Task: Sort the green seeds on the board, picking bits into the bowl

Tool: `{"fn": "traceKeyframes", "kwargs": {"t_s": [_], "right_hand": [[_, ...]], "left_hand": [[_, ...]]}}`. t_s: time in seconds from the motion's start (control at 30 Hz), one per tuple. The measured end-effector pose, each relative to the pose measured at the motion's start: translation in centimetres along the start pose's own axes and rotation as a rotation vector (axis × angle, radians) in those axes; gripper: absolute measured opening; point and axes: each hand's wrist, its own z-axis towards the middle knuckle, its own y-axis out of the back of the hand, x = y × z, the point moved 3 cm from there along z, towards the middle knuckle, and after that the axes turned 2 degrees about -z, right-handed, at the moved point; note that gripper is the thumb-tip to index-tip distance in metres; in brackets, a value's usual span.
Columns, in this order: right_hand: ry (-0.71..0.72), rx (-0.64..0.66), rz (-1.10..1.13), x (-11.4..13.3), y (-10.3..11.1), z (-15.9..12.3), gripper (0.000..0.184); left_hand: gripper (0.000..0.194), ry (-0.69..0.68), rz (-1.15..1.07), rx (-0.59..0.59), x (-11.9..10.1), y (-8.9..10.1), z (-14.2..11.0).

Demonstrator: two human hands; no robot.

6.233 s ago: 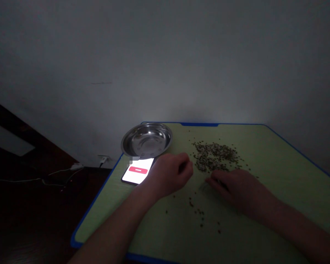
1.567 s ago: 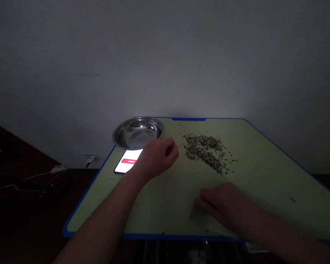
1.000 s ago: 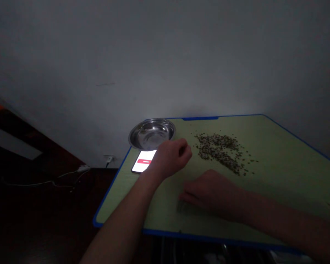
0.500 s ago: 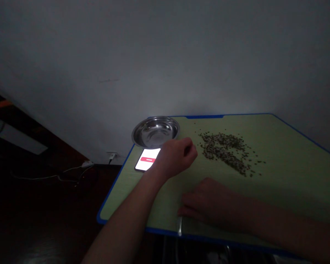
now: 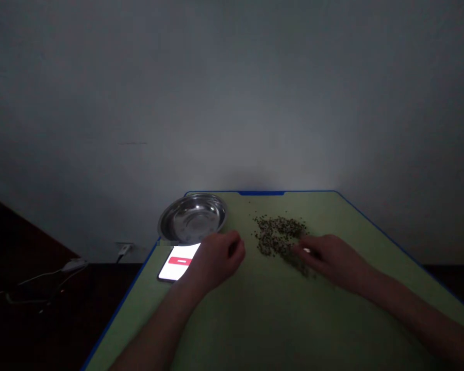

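A scattered heap of small dark and pale grains, like seeds or beans (image 5: pixel 272 232), lies on the green tabletop (image 5: pixel 247 324). Over the heap's near right edge is my right hand (image 5: pixel 328 257), its thumb and fingers pinched together. A small bright glint shows between them, from a thin shiny piece whose kind I cannot make out. Left of the heap my left hand (image 5: pixel 218 257) is curled into a loose fist, and whatever is inside is hidden. My left wrist partly covers a phone (image 5: pixel 172 268) with a lit screen. Just behind the phone sits a shiny metal bowl (image 5: pixel 195 219), with no grains visible in it.
The table has a blue rim (image 5: pixel 261 192) and stands against a grey wall (image 5: pixel 232 93). To the left, a plug in a wall socket (image 5: pixel 124 250) and white cables (image 5: pixel 73 265) show beside the dark floor. The room is dim.
My right hand swept grains toward the near edge, where a shiny strip showed under its fingers, then returned to the heap. The stray grains in front are gone. My left hand stays curled.
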Motion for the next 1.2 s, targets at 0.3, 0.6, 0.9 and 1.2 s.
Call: {"fn": "traceKeyframes", "kwargs": {"t_s": [0.3, 0.6, 0.9, 1.2], "right_hand": [[-0.402, -0.049, -0.043, -13.5, -0.7, 2.7, 0.022], [-0.389, 0.079, -0.087, -12.1, -3.5, 8.1, 0.028], [-0.180, 0.191, -0.111, -8.1, -5.3, 11.6, 0.030], [-0.016, 0.272, -0.078, -4.6, -4.9, 9.3, 0.028]], "left_hand": [[0.029, 0.089, 0.060, 0.078, 0.8, -0.9, -0.2], [0.027, 0.155, 0.112, 0.214, 0.0, -0.8, -0.7], [0.026, 0.163, 0.137, 0.262, -0.4, -0.5, -0.7], [0.024, 0.133, 0.108, 0.234, -0.6, -0.2, -0.6]]}}
